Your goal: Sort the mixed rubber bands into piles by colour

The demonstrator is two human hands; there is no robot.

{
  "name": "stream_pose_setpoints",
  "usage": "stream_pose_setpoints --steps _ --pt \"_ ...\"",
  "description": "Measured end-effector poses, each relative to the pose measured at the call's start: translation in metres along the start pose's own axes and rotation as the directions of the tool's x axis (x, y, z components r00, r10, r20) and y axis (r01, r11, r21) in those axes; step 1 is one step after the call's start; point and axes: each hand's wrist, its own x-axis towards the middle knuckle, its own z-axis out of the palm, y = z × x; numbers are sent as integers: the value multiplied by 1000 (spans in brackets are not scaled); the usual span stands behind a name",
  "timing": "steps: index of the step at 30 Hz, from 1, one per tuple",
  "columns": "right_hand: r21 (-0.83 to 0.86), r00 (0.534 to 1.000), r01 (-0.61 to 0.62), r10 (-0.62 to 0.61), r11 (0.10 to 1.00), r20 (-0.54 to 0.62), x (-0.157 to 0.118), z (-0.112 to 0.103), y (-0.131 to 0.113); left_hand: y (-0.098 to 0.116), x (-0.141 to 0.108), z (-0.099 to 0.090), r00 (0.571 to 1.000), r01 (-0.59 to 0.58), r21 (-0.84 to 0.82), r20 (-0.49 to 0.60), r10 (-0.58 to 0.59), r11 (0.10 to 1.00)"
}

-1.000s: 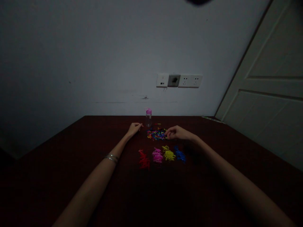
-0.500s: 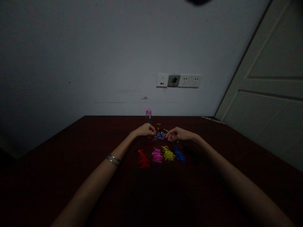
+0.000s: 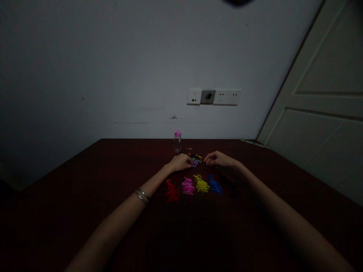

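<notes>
Beside variously angled loops (image 3: 196, 160), left fingers (image 3: 190, 162) and right fingers (image 3: 208, 157) bent, opening and hold unclear.

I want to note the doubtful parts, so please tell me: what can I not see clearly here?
Head view:
- Left hand: its fingertips are hidden among the mixed pile; any grip is unclear.
- Right hand: too small and dim to show anything pinched.
- Bottle: label too small to read.
- Dark object: cut off by the top edge.

No writing can be read; the pale patch on the bottle (image 3: 177, 146) is too small and dim.
</notes>
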Motion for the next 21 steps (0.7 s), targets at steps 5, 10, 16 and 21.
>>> stream_pose_setpoints --steps 5,10,16,21 --pt "-10 1000 -6 5 1000 -12 0 -1 3 -2 1 0 1000 -14 -61 -22 13 998" --pt "-8 1000 -13 13 1000 -28 -3 0 -2 -6 3 -16 998 -65 -234 -12 64 970" --pt "2 1000 -15 16 1000 -24 0 1 0 -9 -5 -36 906 -14 -455 372 204 890" --pt "14 1000 2 -2 1000 -9 4 7 1 -8 -9 -33 798 54 -455 554 235 889"
